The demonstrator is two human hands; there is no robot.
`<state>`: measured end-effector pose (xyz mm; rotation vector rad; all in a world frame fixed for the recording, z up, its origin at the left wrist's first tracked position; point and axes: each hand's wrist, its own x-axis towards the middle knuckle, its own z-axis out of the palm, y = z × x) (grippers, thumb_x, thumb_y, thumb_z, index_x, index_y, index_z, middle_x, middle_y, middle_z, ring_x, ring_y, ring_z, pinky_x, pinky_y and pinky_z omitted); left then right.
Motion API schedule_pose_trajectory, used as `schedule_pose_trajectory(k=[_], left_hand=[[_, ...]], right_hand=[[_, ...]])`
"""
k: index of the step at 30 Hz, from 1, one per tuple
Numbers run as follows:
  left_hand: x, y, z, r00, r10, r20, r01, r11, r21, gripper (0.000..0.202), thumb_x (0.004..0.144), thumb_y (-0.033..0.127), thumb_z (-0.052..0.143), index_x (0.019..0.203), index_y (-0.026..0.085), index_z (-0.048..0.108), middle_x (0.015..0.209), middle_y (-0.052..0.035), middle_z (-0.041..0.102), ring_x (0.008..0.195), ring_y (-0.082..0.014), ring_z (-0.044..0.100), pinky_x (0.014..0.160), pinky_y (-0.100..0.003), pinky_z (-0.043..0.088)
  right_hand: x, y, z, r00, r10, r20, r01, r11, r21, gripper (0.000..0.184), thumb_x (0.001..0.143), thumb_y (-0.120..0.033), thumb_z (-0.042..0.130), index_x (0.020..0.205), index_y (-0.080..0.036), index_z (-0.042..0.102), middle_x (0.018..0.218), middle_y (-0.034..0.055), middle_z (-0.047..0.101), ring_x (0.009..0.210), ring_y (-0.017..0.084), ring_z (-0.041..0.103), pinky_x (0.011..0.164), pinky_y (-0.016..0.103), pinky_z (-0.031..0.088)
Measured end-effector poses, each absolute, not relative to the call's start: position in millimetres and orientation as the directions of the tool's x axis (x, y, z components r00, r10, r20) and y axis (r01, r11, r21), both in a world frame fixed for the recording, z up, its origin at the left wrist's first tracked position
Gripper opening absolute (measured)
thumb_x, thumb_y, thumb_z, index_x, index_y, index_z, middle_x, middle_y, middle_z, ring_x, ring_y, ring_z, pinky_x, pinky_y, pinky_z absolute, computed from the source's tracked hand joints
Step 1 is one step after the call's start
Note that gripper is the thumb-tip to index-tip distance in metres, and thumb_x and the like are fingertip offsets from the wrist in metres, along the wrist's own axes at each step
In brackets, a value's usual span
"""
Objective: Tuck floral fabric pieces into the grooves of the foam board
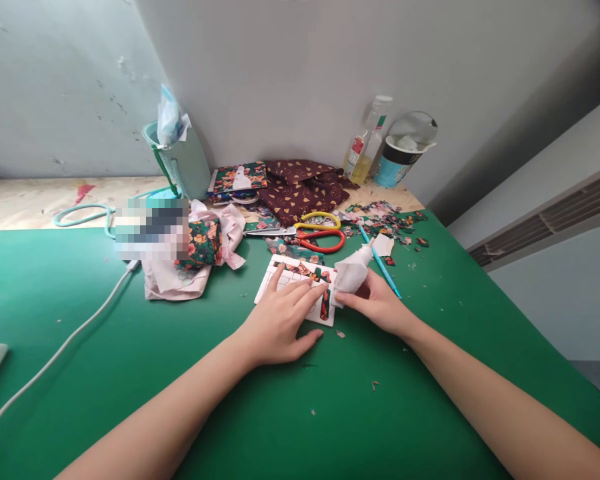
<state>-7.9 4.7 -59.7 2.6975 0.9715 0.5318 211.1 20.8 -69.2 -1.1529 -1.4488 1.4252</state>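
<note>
A white board (265, 288) marked with a grid of lines lies on the green tabletop, with strips of dark floral fabric (325, 304) on its top and right parts. My left hand (283, 320) rests flat across it, fingers spread, the thumb off its near edge. At the board's right edge my right hand (380, 303) grips a small white squeeze bottle (351, 270), tilted with its nozzle up and to the right. The bottle's label, if any, cannot be read. Behind the board lie scissors (315, 233) with one yellow and one red handle.
A blue pen-like stick (380, 261) and fabric scraps (385, 223) lie at the right. Floral and pink cloth (205, 243), a white cable (80, 337) and a teal holder (183, 160) are left. Maroon cloth (305, 190), a bottle (367, 143) and a blue cup (400, 160) stand or lie behind.
</note>
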Motion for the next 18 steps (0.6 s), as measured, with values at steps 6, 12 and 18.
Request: schedule_pose_trajectory(k=[6,12,18], left_hand=[[-7.4,5.8,-63.0,0.696,0.669,0.261,0.579,-0.737,0.347,0.056,0.085,0.035,0.052,0.134,0.014,0.037,0.126,-0.0154,0.059,0.122,-0.0252,0.051,0.115,-0.053,0.004],[-7.6,4.6,-62.8,0.689,0.677,0.260,0.581,-0.730,0.360,0.055,0.085,0.034,0.052,0.135,0.015,0.036,0.127,-0.0154,0.059,0.122,-0.0251,0.052,0.115,-0.053,0.005],[-7.0,4.9,-63.0,0.682,0.681,0.266,0.578,-0.725,0.375,0.054,0.085,0.033,0.052,0.135,0.017,0.037,0.126,-0.0145,0.059,0.123,-0.0251,0.051,0.115,-0.053,0.005]], right_hand=[[207.2,19.5,-68.6,-0.316,0.946,-0.072,0.054,-0.058,-0.997,0.048,0.066,-0.039,0.078,0.103,-0.022,0.052,0.105,0.0066,0.069,0.098,0.025,0.067,0.082,0.039,0.057],[209.1,20.0,-71.1,-0.338,0.940,-0.057,0.078,-0.033,-0.996,0.047,0.068,-0.037,0.077,0.105,-0.022,0.052,0.105,0.0062,0.068,0.097,0.024,0.067,0.082,0.039,0.057],[209.4,20.7,-71.6,-0.332,0.941,-0.061,0.093,-0.031,-0.995,0.048,0.069,-0.039,0.077,0.106,-0.022,0.053,0.106,0.0066,0.069,0.098,0.025,0.067,0.081,0.039,0.058]])
